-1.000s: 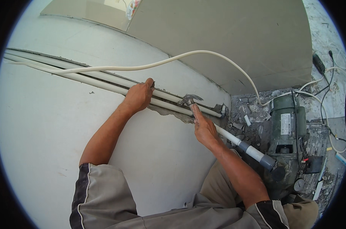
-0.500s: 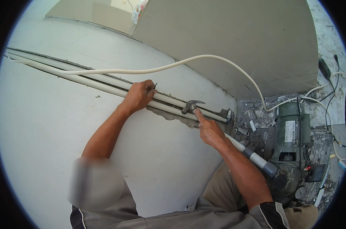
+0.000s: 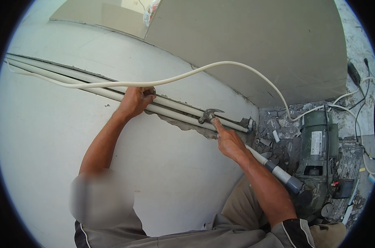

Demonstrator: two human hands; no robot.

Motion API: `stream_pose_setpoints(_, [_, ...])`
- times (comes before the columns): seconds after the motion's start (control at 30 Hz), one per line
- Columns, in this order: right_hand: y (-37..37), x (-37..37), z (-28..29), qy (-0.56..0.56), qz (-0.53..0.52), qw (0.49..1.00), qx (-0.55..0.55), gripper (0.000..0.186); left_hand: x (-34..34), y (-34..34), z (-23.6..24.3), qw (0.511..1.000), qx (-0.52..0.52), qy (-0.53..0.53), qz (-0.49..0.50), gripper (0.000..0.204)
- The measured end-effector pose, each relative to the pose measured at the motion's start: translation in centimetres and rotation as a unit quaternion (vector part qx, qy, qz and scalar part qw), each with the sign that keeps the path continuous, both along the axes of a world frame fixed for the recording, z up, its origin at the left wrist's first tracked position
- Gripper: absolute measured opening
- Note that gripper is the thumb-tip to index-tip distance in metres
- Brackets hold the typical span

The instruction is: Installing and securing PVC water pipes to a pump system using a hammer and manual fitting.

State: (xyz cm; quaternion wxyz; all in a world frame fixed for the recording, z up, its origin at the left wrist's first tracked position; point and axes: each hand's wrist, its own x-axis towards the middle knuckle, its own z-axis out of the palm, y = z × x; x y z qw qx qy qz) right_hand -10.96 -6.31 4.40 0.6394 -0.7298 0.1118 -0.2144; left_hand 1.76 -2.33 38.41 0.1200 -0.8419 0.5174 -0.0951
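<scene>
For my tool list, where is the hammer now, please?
In the head view, the hammer is right of centre, held in the right hand, its head in front of the pale pipes.

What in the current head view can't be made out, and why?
All in the head view:
- Whatever the left hand may pinch: hidden by its fingers, too small.
- Most of the handle of the hammer: covered by the right hand.
- Left sleeve: largely smeared by a blurred patch.
- Far left ends of the pipes: lost at the dark lens rim.
- Gauge reading: too small.
</scene>
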Motion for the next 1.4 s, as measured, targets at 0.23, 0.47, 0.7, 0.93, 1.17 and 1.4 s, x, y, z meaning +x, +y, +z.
stream_pose_setpoints(0.23, [-0.3, -0.9, 0.7, -0.005, 0.001, 1.0, 0.008, 0.066, 0.5, 0.3, 0.1, 0.997, 0.058, -0.037, -0.034, 0.008])
stream_pose_setpoints(0.47, [-0.1, 0.0, -0.5, -0.023, -0.01, 0.999, 0.023, 0.064, -0.1, -0.1, -0.2, 0.99, 0.087, -0.093, -0.061, 0.009])
stream_pose_setpoints(0.7, [0.0, -0.3, 3.9, -0.184, -0.044, 0.981, 0.046, 0.069, 0.5, 1.1, -0.4, 0.983, 0.103, -0.123, -0.09, 0.009])
stream_pose_setpoints(0.93, [1.1, 0.8, 9.3, -0.392, -0.135, 0.909, 0.033, 0.069, 0.7, 1.4, -0.5, 0.98, 0.107, -0.118, -0.115, 0.007])
stream_pose_setpoints(1.17, [2.1, 2.0, 10.7, -0.416, -0.203, 0.886, 0.035, 0.07, 1.2, 1.3, -0.4, 0.982, 0.119, -0.101, -0.111, 0.006])
stream_pose_setpoints(1.4, [3.6, 2.8, 10.0, -0.393, -0.157, 0.906, 0.029, 0.07, 1.0, 1.1, -0.3, 0.983, 0.128, -0.12, -0.06, 0.01])
